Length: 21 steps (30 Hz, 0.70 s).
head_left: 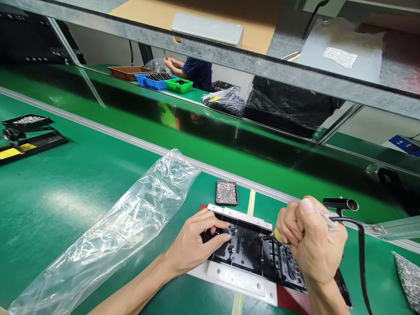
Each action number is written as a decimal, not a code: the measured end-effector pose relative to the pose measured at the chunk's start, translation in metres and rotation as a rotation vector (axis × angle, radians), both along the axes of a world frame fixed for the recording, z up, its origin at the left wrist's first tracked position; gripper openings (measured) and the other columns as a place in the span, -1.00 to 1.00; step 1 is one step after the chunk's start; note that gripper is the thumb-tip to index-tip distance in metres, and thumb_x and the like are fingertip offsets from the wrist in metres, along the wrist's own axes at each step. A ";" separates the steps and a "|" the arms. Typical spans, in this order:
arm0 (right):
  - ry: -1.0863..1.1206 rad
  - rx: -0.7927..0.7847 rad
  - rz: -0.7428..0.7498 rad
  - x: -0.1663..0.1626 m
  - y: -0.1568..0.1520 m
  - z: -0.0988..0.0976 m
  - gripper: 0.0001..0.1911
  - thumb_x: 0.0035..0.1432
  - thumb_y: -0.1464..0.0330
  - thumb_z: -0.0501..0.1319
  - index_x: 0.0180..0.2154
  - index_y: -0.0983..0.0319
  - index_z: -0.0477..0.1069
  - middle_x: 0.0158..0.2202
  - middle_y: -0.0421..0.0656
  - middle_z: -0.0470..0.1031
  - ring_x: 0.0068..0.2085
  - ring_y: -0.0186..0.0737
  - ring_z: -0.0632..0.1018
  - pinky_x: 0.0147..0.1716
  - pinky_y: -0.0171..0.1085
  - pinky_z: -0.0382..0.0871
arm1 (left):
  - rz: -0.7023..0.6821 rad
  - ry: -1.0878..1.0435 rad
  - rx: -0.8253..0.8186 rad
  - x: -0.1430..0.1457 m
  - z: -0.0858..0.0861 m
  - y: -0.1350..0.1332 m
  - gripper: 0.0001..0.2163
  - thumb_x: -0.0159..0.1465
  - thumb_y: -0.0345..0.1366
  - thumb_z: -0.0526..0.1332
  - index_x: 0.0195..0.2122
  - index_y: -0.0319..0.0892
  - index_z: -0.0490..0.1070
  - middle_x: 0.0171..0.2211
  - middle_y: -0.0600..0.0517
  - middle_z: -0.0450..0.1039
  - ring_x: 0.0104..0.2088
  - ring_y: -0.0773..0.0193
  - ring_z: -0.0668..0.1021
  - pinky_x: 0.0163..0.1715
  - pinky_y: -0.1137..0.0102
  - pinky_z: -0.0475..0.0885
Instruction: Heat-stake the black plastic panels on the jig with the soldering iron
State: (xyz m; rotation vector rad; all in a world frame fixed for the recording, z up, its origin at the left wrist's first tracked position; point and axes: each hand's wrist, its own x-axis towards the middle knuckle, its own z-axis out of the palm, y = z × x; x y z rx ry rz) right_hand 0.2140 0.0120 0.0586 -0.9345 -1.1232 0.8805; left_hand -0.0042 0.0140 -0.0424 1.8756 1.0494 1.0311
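Tabletop: smooth green sheet, glossy, its far edge closed by a grey metal rail.
Panel: shallow black plastic panel, oblong, ribbed, with small raised posts; rows of round holes toward its right end.
Fixture: white blocks with screw holes, flat and matte, one along each long side of the panel; red board showing beneath.
Position of panel: between the blocks, right of the tabletop's middle, set in from the far edge; directly under and between both hands.
Left hand: over the panel's left end, thumb and forefinger curved toward each other beside a dark piece; cannot tell whether they pinch it.
Right hand: above the panel's right half, fingers wrapped tightly round a corded tool, yellowish collar, thin dark tip pointing left, low over the panel; contact unclear.
Cord: black, rounded, curving down from the tool's rear.
Tray: square, dark, filled with tiny metallic grains, near the far edge.
Bag: clear crinkled film, left of the left hand.
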 end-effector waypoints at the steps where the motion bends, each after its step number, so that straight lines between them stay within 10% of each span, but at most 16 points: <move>1: 0.000 0.001 0.000 0.000 0.000 0.000 -0.50 0.37 0.22 0.24 -0.54 0.19 0.07 -0.66 -0.34 0.03 -0.66 -0.44 0.12 -0.71 -0.39 0.03 | 0.002 0.002 0.003 0.000 0.000 0.000 -0.84 0.39 -0.16 0.28 -0.12 -0.06 0.60 -0.43 0.09 0.34 -0.36 0.29 0.44 0.02 0.18 0.40; 21: 0.002 -0.009 0.009 -0.002 -0.001 0.002 -0.46 0.36 0.18 0.26 -0.57 0.20 0.07 -0.68 -0.33 0.04 -0.68 -0.45 0.13 -0.72 -0.41 0.03 | 0.005 -0.010 -0.003 0.000 -0.001 -0.001 -0.87 0.39 -0.19 0.28 -0.12 -0.04 0.60 -0.43 0.13 0.33 -0.38 0.33 0.45 0.36 -0.08 0.12</move>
